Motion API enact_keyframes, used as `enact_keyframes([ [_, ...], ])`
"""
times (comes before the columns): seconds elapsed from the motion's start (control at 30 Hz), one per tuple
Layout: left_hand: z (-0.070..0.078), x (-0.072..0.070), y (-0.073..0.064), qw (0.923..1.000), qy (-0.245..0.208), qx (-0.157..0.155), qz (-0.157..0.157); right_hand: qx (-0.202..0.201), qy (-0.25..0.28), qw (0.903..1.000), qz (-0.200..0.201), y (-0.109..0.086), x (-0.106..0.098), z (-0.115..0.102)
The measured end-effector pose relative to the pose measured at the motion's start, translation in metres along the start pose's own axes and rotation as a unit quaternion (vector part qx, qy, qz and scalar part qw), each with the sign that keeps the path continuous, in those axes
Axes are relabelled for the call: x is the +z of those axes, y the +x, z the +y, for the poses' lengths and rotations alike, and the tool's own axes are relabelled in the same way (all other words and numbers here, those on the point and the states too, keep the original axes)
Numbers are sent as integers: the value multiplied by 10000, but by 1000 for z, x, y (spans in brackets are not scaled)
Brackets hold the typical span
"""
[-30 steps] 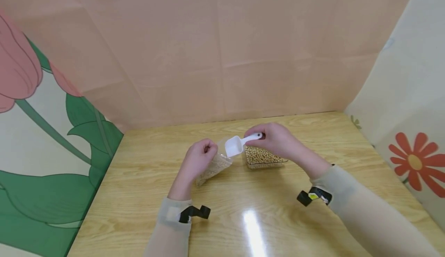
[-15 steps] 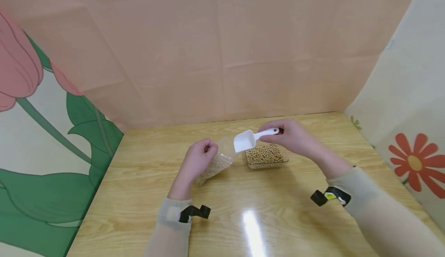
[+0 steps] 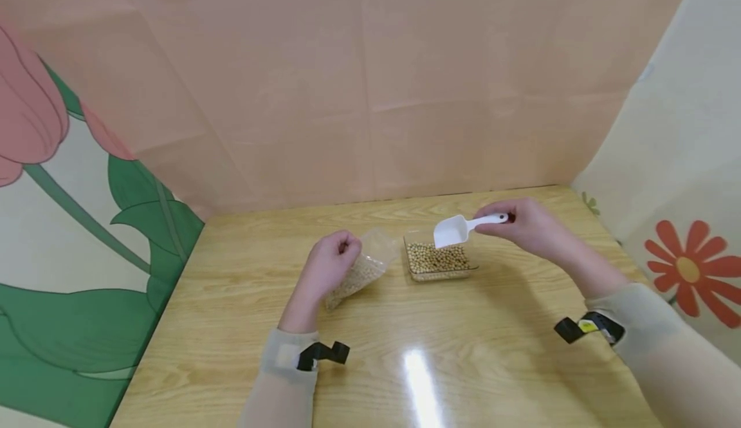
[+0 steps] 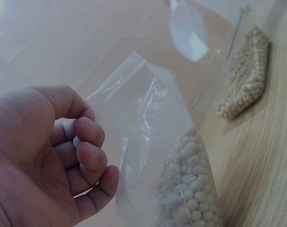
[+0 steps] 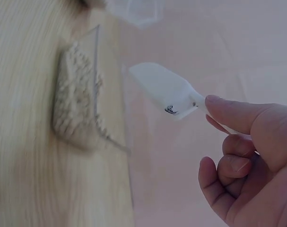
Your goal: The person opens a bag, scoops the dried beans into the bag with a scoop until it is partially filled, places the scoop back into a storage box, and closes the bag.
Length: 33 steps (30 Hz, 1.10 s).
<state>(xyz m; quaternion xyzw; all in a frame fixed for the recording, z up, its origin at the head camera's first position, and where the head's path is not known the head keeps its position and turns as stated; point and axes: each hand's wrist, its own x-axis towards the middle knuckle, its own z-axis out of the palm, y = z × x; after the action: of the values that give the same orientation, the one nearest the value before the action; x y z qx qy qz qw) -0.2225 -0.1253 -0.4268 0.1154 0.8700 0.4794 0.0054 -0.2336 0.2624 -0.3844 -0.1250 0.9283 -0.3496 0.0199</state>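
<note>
My left hand (image 3: 330, 264) pinches the upper edge of a clear plastic bag (image 4: 148, 109), which stands tilted on the table. Round, pale soybeans (image 4: 193, 196) fill its lower part, and its mouth gapes toward the right. In my right hand (image 3: 529, 225) is a small white scoop (image 3: 453, 230), its handle pinched between thumb and fingers. The scoop bowl hangs over a clear rectangular container (image 3: 442, 277) holding many soybeans (image 3: 434, 257). Seen from the right wrist, the scoop (image 5: 162, 87) is raised beside the container (image 5: 77, 104), with a dark mark near its handle.
The wood-grain table (image 3: 370, 363) carries the bag and the container. A pink cloth (image 3: 370, 93) covers the wall behind it. Walls with painted flowers flank the table on the left (image 3: 69, 254) and right (image 3: 689, 270).
My right hand has moved right with the scoop, from the bag's mouth to over the container. My left hand stays at the bag.
</note>
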Motion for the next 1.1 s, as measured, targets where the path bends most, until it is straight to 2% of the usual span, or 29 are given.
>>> enact_keyframes([
  [0.23,0,-2,0,10000,33,43,7,-95,-518,9986,-28,1,-2,12],
  [0.57,-2,-3,1,10000,35,66,44,-331,-1509,9879,-163,8,0,4],
  [0.93,1,-1,1,9999,9,129,49,-520,-1919,9797,-236,14,3,3],
  [1.1,-1,0,1,9999,43,129,68,-485,-1879,9802,-387,18,11,6],
])
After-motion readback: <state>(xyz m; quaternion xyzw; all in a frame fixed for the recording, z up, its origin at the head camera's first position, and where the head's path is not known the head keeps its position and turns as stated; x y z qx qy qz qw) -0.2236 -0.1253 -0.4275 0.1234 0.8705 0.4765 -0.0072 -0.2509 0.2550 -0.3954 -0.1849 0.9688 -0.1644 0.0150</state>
